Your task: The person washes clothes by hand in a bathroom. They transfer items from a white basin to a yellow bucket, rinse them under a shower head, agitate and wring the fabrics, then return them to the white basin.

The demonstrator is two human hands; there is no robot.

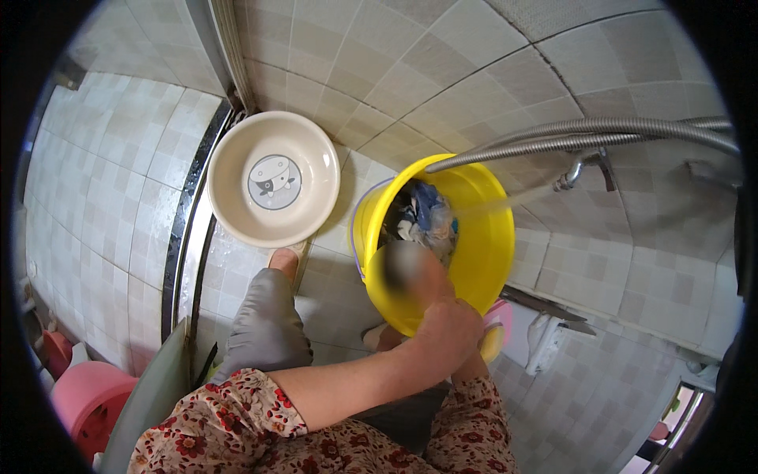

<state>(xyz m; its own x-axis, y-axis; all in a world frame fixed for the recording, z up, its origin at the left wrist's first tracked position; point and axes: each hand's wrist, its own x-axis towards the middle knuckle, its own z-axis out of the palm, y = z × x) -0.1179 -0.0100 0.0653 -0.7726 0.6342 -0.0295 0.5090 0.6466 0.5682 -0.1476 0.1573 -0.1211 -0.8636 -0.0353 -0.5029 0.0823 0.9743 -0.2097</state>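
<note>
A yellow plastic bucket stands on the tiled floor before me, with wet clothes in its bottom. My right hand reaches down over the bucket's near rim, above the clothes. A blur covers its finger end, so whether it holds anything is hidden. Across my right wrist lies my left hand, its fingers curled around it. From the wall tap a pale stream of water runs into the bucket.
A cream plastic basin with a cow picture sits left of the bucket. Flexible metal hoses pass over the bucket's far rim. A dark threshold strip crosses the floor at left. A pink tub stands beyond a panel edge.
</note>
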